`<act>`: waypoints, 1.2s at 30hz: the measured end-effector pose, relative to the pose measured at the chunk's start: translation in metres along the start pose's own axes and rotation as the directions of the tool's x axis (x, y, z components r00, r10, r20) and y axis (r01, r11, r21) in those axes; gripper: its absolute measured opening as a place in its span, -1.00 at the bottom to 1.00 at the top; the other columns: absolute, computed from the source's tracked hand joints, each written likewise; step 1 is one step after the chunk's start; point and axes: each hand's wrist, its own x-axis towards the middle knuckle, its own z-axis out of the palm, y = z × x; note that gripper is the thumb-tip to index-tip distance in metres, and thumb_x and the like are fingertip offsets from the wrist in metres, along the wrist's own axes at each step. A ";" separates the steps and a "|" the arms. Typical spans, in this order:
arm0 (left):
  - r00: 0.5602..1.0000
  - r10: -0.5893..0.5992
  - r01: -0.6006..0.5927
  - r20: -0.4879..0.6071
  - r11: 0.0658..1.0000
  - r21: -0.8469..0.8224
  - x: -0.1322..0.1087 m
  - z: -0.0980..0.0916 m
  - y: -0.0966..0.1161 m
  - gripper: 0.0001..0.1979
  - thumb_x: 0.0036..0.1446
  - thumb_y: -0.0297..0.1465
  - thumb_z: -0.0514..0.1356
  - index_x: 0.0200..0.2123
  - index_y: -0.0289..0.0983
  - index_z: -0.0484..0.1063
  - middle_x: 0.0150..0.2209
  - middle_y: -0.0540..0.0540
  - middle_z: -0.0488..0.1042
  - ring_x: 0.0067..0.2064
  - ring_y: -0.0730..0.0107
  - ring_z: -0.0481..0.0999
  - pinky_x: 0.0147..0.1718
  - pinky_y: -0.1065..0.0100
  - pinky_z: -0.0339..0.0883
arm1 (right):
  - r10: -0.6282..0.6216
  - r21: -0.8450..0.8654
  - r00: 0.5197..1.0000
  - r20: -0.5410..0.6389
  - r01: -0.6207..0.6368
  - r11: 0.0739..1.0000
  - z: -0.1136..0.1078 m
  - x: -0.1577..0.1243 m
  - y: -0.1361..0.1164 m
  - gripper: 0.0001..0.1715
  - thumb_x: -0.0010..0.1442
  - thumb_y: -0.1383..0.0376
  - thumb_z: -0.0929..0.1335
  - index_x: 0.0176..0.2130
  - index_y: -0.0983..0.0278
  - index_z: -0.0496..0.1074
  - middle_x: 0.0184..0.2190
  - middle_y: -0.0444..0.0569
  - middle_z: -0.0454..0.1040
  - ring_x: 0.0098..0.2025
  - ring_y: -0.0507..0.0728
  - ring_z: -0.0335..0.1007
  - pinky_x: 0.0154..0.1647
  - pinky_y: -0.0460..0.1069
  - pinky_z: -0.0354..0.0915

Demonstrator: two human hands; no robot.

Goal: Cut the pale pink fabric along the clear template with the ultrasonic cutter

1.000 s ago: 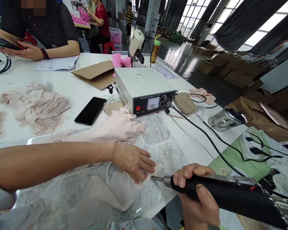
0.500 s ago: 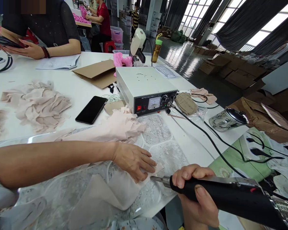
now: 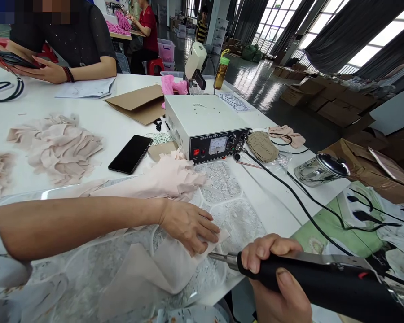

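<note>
My left hand [image 3: 190, 226] lies over a piece of thin beige fabric [image 3: 170, 271], its slightly bent fingers pressing the cloth onto a clear patterned mat [image 3: 222, 184]. In my right hand [image 3: 278, 273] is a black handheld ultrasonic welder [image 3: 319, 280], fingers and thumb wrapped round its body. The tool's narrow metal tip points left, at the cloth edge just below my left fingertips; whether it touches the cloth I cannot tell. Beyond my left forearm, a pile of beige fabric pieces [image 3: 155, 179] rests partly on the mat.
A control box [image 3: 205, 116] with a dial stands mid-table, its black cable [image 3: 283, 188] trailing right. Around it are a phone [image 3: 130, 154], folded cardboard [image 3: 138, 103], brown card pieces [image 3: 263, 146] and a lidded glass jar [image 3: 319, 170]. A person in black [image 3: 70, 40] sits across the table.
The welder's tip has moved slightly left and down along the cloth edge. My left hand keeps its place on the fabric. The whole view has shifted a little.
</note>
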 end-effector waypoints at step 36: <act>0.971 0.067 -0.061 -0.229 0.998 0.034 -0.004 0.005 0.000 -0.79 0.19 -0.37 0.33 -0.46 -0.14 0.40 -0.02 -0.01 0.56 0.14 0.34 0.46 0.11 0.30 0.35 | 0.011 0.037 0.998 0.055 -0.013 0.999 0.012 -0.010 0.002 -0.87 0.20 0.20 0.35 -0.25 0.20 0.36 -0.44 -0.18 0.33 -0.57 -0.04 0.32 -0.57 -0.09 0.35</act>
